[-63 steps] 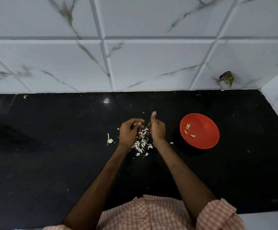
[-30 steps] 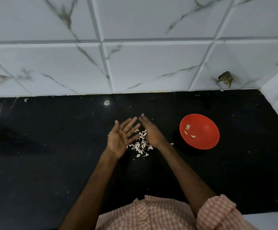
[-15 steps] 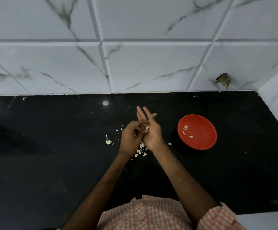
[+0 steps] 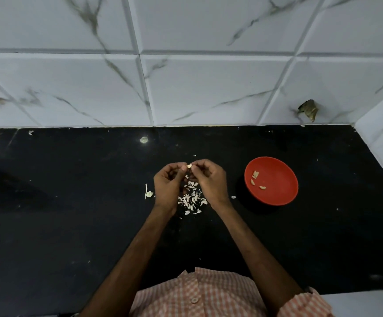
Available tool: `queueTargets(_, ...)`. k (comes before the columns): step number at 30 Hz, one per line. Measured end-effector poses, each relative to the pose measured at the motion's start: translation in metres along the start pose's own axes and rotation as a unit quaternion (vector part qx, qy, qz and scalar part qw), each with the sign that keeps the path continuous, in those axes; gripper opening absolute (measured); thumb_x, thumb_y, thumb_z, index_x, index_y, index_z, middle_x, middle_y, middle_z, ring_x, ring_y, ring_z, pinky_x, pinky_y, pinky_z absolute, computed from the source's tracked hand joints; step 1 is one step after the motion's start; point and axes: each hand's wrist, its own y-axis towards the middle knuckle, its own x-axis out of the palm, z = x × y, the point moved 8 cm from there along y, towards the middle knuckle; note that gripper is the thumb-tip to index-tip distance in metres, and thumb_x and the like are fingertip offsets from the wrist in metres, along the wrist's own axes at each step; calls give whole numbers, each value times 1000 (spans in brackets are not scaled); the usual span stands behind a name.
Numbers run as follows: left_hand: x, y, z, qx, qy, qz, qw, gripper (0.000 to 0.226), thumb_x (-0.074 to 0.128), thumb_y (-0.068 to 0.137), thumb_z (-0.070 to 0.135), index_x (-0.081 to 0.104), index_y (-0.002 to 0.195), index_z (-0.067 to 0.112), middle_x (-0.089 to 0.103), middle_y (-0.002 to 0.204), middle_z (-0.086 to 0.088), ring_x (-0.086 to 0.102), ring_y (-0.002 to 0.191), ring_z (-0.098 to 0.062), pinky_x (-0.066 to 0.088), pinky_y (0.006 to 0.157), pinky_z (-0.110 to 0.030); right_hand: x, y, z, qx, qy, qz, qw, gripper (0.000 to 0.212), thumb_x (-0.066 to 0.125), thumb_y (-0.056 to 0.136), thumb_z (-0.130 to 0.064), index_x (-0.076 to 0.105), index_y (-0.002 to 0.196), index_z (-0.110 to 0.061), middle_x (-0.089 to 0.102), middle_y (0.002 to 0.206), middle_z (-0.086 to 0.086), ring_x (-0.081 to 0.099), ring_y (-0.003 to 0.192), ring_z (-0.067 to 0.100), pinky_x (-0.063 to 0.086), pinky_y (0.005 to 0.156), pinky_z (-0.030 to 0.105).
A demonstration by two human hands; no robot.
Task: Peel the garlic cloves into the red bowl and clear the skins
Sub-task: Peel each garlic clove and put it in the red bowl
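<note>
Black polished stone counter (image 4: 71,225) runs from the person's orange-and-white checked cotton shirt (image 4: 199,294) out to a wall of white marble-veined tiles (image 4: 208,88). Both bare forearms reach forward from the shirt and meet over the counter. Below the grip and nearer the body, between the two wrists, lies a loose heap of white papery garlic skins (image 4: 191,200). The left hand (image 4: 166,188) and right hand (image 4: 211,181) are raised together with fingers curled, and each pinches one end of a small pale garlic clove (image 4: 188,166) between thumb and fingertips; the clove sits at the far tip of the joined hands. Just left of the grip, beside the left hand, rests a pale stem scrap (image 4: 148,193). To the right of the grip, apart from the right hand, stands a round red plastic bowl (image 4: 277,193) with a few peeled cloves (image 4: 255,174) inside. Beyond the bowl, a brownish crumpled scrap (image 4: 309,109) clings to the tiles.
</note>
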Motion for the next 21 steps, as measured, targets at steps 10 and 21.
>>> queueTargets(10, 3, -8, 37, 249, 240, -10, 938, 11, 74, 89, 10, 71, 92, 21, 71, 90, 10, 70, 80, -18, 59, 60, -49, -5, -1, -28, -113, -156, 21, 981, 9, 67, 89, -7, 72, 81, -9, 70, 70, -4, 67, 65, 9, 56, 63, 25)
queueTargets(21, -3, -4, 33, 229, 228, -9, 946, 11, 74, 88, 12, 73, 94, 21, 73, 90, 9, 71, 76, -21, 57, 61, -58, -7, 0, -28, -108, -114, -3, 988, 4, 71, 85, -2, 73, 83, -6, 70, 70, 3, 68, 62, 16, 59, 61, 30)
